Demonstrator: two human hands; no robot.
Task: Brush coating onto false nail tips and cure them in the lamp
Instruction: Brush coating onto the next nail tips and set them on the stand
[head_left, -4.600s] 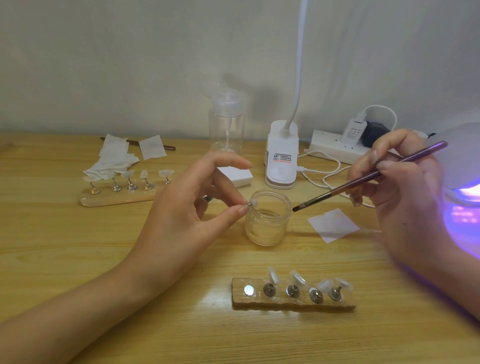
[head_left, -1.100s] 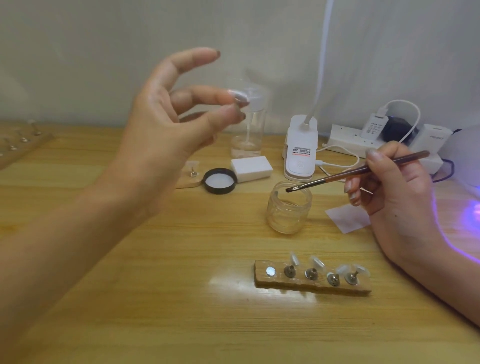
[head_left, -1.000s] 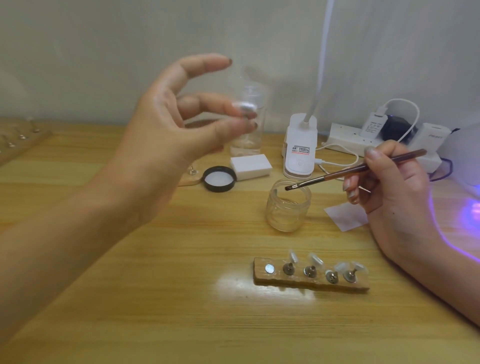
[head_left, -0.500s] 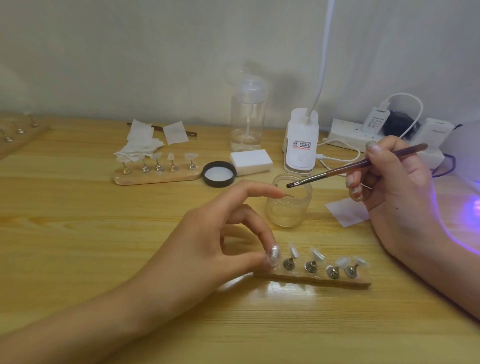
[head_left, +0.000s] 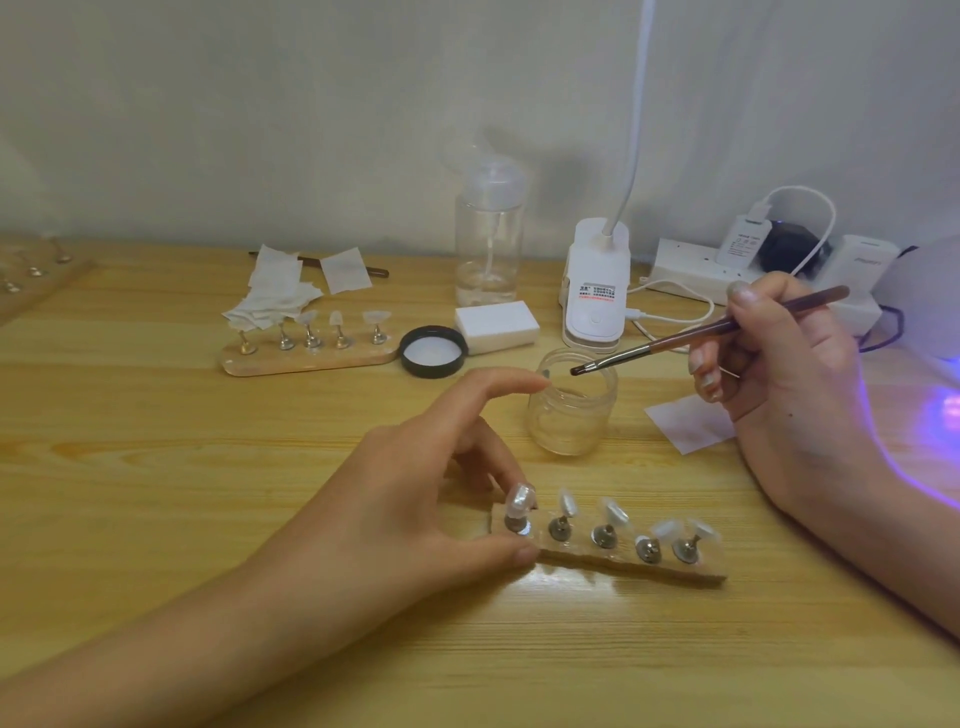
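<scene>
Wood-grain table (head_left: 156, 467) carries everything, and near its front edge lies the near wooden holder (head_left: 719, 571) with five small metal stands in a row. The left hand (head_left: 415, 499) is at the holder's left end. Its thumb presses the front edge of the wood and a curled finger sits right behind the leftmost nail tip (head_left: 519, 501), so the two pinch that pearly tip and its stand between them. The index finger is stretched out forward, clear of the others. The four remaining tips stand tilted on their stands to the right.

The right hand (head_left: 779, 374) pinches the brown-handled brush (head_left: 701, 332) between thumb and curled fingers like a pen. The dark bristles hang over the mouth of the glass jar (head_left: 571, 410), not touching it (as far as the view shows).

The jar's black lid (head_left: 434, 351) lies beside a white block (head_left: 496, 328). Left of them is a second wooden holder (head_left: 311, 358), also with tips, and a heap of wipes (head_left: 270, 301). A clear pump bottle (head_left: 488, 244) stands behind.

The clip lamp base (head_left: 595, 291) bears a red-and-black label, and the charger (head_left: 743, 241) in the power strip (head_left: 685, 270) has fine print. Both are too small to read. The curing lamp (head_left: 930, 275) throws violet light at the right edge.
</scene>
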